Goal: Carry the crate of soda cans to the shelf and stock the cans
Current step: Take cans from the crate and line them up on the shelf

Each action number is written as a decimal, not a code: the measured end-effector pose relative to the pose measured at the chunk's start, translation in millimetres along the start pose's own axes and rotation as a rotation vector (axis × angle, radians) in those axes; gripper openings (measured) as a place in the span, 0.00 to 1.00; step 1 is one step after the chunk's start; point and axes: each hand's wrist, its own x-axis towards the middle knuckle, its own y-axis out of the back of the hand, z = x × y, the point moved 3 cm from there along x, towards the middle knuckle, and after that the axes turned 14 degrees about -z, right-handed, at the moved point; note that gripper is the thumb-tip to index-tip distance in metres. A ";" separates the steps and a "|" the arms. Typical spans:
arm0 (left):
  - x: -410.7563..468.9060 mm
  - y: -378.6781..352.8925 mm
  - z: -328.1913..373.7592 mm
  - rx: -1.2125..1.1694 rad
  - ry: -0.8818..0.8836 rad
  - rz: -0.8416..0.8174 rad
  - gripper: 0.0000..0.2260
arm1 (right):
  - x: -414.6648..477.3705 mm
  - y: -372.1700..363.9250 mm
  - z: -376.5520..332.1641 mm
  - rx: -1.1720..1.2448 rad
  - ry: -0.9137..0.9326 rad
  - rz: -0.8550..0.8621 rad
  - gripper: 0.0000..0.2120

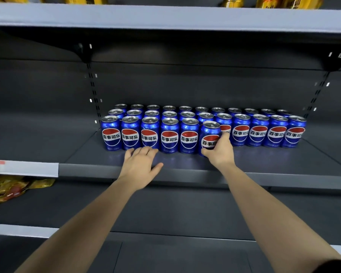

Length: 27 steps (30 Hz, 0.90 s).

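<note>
Several blue soda cans (169, 134) with red, white and blue logos stand in three rows on a dark grey shelf (185, 172). My right hand (220, 150) grips one blue can (210, 134), tilted slightly, at the right end of the front row. My left hand (141, 162) lies with spread, straight fingers on the shelf, its fingertips touching the bases of the front-row cans. The crate is out of sight.
A pale shelf edge (165, 16) runs overhead with yellow cans (232, 1) on it. At the lower left sit yellow snack bags (12, 188) under a price rail (24, 168). Bare shelf lies to the right and left of the cans.
</note>
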 end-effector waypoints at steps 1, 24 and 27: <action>-0.1 0.7 -1.4 -0.002 0.005 0.004 0.24 | 2.3 -0.4 0.3 0.001 0.008 -0.001 0.35; -24.0 -8.2 -17.8 -0.017 0.055 -0.005 0.24 | -17.1 -6.8 3.6 -0.041 -0.040 0.090 0.34; -30.9 -8.1 -29.8 -0.027 0.042 -0.012 0.24 | -29.3 -15.6 -6.4 -0.091 -0.013 0.091 0.33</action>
